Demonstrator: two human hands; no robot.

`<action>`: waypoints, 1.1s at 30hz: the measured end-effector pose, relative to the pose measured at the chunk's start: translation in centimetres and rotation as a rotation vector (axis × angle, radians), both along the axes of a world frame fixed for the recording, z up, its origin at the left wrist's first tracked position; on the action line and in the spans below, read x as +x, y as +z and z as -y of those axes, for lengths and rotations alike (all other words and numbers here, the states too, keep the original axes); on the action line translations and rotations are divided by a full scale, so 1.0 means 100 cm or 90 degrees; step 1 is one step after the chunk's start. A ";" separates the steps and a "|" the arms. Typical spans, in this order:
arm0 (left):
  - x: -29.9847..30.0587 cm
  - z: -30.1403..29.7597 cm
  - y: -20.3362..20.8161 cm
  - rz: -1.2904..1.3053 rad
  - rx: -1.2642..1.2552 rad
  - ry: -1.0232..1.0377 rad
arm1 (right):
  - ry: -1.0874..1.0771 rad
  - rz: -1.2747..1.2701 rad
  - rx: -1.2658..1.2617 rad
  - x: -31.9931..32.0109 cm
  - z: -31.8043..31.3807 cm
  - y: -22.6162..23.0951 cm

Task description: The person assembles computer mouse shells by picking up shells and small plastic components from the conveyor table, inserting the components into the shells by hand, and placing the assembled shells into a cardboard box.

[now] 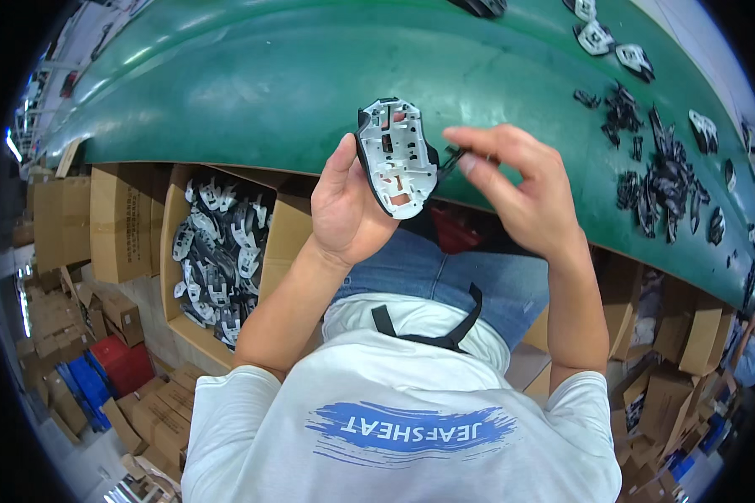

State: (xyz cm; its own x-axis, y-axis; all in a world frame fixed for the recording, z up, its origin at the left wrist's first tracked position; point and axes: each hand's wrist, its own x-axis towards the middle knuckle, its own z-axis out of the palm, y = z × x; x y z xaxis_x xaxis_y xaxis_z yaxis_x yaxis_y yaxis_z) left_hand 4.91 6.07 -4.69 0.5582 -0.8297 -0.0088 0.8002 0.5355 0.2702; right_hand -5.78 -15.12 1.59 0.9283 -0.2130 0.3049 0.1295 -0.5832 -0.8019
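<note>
In my left hand (342, 201) lies a computer mouse shell (398, 159), its white, ribbed inside facing up and its black outer edge showing round it. The thumb is at its left side, and the other fingers are hidden beneath it. My right hand (524, 180) pinches a small black plastic piece (451, 161) between thumb and fingertips, close to the shell's right edge. Whether that piece touches the shell I cannot tell.
A green table (252, 92) spans the far side. On its right lie a pile of black plastic parts (667, 180) and several more shells (633, 60). At my left stands an open cardboard box (176, 293) full of shells. Other boxes (126, 222) crowd the floor.
</note>
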 end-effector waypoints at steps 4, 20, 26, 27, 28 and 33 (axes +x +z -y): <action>-0.016 0.006 -0.002 0.091 0.006 -0.069 | -0.039 -0.053 0.081 -0.024 -0.032 0.023; -0.052 0.023 0.025 0.221 0.172 -0.120 | -0.253 0.329 -0.054 -0.038 -0.046 -0.039; -0.049 0.023 0.007 0.041 0.012 -0.143 | -0.201 0.267 -0.168 -0.049 -0.037 -0.035; -0.050 0.022 0.005 -0.017 -0.023 -0.148 | -0.203 0.265 -0.167 -0.050 -0.036 -0.030; -0.052 0.022 0.006 -0.021 -0.022 -0.150 | -0.202 0.241 -0.188 -0.054 -0.037 -0.023; -0.059 0.021 0.019 0.109 0.126 -0.169 | -0.189 0.228 -0.214 -0.057 -0.034 -0.019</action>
State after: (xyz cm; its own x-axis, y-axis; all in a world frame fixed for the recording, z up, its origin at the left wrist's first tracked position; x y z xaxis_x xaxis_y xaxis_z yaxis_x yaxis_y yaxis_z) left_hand -0.95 3.94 -2.75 0.3315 -0.9372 -0.1083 0.8386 0.2401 0.4889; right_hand -11.45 -11.75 -0.32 0.6694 -0.2855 0.6858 0.1511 -0.8516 -0.5020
